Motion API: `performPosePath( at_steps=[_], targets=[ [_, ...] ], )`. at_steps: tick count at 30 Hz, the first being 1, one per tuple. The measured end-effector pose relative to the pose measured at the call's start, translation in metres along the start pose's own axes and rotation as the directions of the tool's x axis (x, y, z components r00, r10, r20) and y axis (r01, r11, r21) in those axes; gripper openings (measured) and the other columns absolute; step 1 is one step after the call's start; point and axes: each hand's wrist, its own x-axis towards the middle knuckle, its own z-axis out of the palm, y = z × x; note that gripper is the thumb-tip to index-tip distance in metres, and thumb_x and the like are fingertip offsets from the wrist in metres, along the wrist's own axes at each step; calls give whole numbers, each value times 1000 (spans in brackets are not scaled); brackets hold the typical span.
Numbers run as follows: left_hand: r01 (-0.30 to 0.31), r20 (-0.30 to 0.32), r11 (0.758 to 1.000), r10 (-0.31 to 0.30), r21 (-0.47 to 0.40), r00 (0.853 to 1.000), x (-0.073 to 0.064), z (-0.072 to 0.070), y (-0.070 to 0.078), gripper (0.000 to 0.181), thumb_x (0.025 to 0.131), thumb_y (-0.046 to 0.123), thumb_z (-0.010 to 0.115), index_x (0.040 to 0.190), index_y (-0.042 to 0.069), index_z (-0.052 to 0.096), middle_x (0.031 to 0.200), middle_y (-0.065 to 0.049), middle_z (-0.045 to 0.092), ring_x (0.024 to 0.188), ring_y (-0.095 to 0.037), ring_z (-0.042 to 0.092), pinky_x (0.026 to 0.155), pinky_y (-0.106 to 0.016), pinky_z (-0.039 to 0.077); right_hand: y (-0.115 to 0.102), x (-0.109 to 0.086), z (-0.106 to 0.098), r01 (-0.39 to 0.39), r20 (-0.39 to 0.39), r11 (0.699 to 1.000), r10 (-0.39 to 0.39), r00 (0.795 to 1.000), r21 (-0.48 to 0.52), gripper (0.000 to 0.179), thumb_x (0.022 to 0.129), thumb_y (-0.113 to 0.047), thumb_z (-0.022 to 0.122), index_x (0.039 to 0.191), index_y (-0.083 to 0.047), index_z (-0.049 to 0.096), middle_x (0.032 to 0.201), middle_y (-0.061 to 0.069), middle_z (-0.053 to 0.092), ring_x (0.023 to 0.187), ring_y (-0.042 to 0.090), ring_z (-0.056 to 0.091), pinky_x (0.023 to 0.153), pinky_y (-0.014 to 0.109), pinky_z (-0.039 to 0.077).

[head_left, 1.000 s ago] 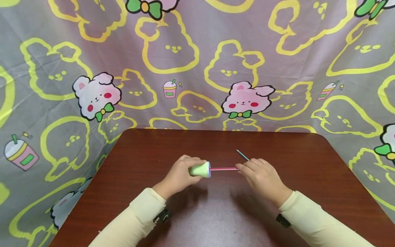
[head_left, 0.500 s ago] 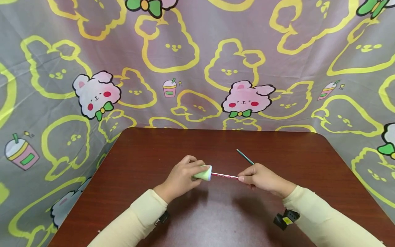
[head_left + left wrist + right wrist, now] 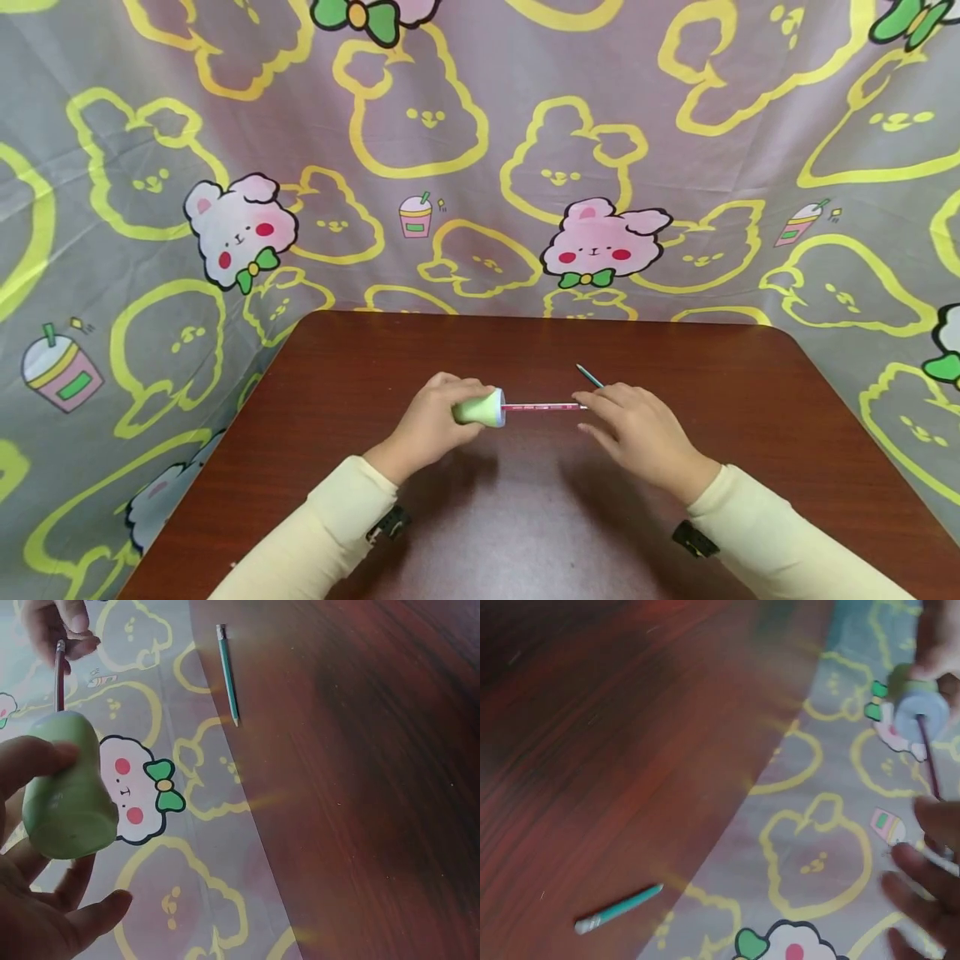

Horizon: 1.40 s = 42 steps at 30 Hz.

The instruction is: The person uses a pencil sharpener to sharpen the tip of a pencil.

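My left hand [image 3: 431, 425] grips a pale green pencil sharpener [image 3: 480, 409], which lies sideways with its whitish end facing right. A red-and-white pencil [image 3: 543, 407] sticks out of that end, its tip hidden inside. At the pencil's free end is my right hand [image 3: 641, 433], its fingers loosely spread and the thumb apart from the shaft. The left wrist view shows the eraser end of the red pencil [image 3: 60, 675] beside the right hand's fingers [image 3: 79, 649]. A teal pencil [image 3: 228, 675] lies on the table, partly covered by the right hand in the head view.
The dark reddish-brown table [image 3: 360, 358] has rounded far corners. Behind it and along both sides hangs a grey-pink curtain [image 3: 480, 167] with cartoon bears and rabbits.
My right hand turned over with the red pencil pinched, then turned back and loosened its fingers. The left hand with the sharpener tilted a little, then levelled and shifted slightly left.
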Motion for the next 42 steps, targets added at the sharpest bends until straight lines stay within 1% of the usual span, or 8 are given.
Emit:
performPosePath(
  at_steps=[9, 18, 20, 25, 31, 36, 38, 42],
  targets=[
    [62, 88, 995, -55, -83, 995, 1, -5, 4, 42, 71, 4, 80, 112, 7, 73, 109, -7, 70, 94, -22, 56, 79, -30, 50, 4, -2, 9, 276, -232, 935, -325, 917, -222, 36, 104, -19, 40, 91, -3, 69, 71, 1, 61, 62, 20, 54, 57, 35, 46],
    [-257, -2, 952, 260, 165, 965, -3, 1, 0, 41, 66, 5, 84, 106, 10, 75, 105, -3, 71, 94, -22, 57, 78, -30, 52, -5, -5, 0, 24, 38, 980, -33, 999, 197, 21, 96, -17, 58, 86, -5, 72, 72, -8, 65, 63, 3, 56, 55, 24, 48],
    [-333, -21, 917, 346, 218, 938, -3, 2, 1, 41, 64, 3, 84, 104, 10, 76, 102, -2, 71, 93, -22, 56, 77, -29, 52, -5, -4, -6, -217, 285, 884, 101, 953, 415, 15, 91, -12, 63, 81, -4, 70, 67, -8, 61, 60, 2, 53, 54, 23, 45],
    [-409, -21, 873, 429, 267, 903, -5, 4, 0, 42, 62, 2, 83, 102, 12, 77, 100, 1, 71, 93, -22, 56, 77, -27, 52, -1, 2, -15, -675, 672, 501, 225, 706, 542, 19, 91, -11, 60, 75, -1, 63, 57, -5, 43, 53, 6, 41, 49, 21, 35],
    [-269, -4, 943, 275, 194, 961, -6, 4, 0, 42, 65, 6, 84, 105, 12, 75, 103, 0, 71, 94, -21, 57, 78, -31, 52, -2, 4, -15, -537, 556, 757, 283, 782, 371, 22, 92, -25, 63, 102, -7, 72, 81, -4, 66, 74, 9, 59, 66, 30, 49],
    [-97, 33, 994, 95, 57, 995, -4, 1, 2, 42, 68, 6, 83, 109, 9, 74, 107, -4, 71, 94, -22, 57, 79, -31, 51, -6, -1, -7, -192, 224, 971, 157, 962, 144, 33, 88, -30, 68, 112, -8, 69, 99, 0, 69, 88, 16, 63, 74, 38, 52],
    [-24, 56, 1000, 24, -9, 998, -3, -1, 3, 43, 69, 6, 82, 111, 8, 73, 109, -6, 70, 94, -22, 57, 79, -31, 51, -5, -3, -3, 9, 54, 1000, -9, 998, 9, 28, 93, -29, 62, 106, -7, 70, 91, 0, 68, 80, 18, 62, 69, 38, 50],
    [68, 123, 994, -58, -80, 991, -2, -5, 4, 43, 70, 6, 81, 112, 9, 73, 109, -7, 70, 92, -20, 57, 77, -27, 49, -3, -4, 6, 244, -177, 953, -275, 945, -177, 35, 103, -23, 42, 94, -4, 70, 76, 0, 62, 66, 19, 56, 60, 36, 46]
  ],
)
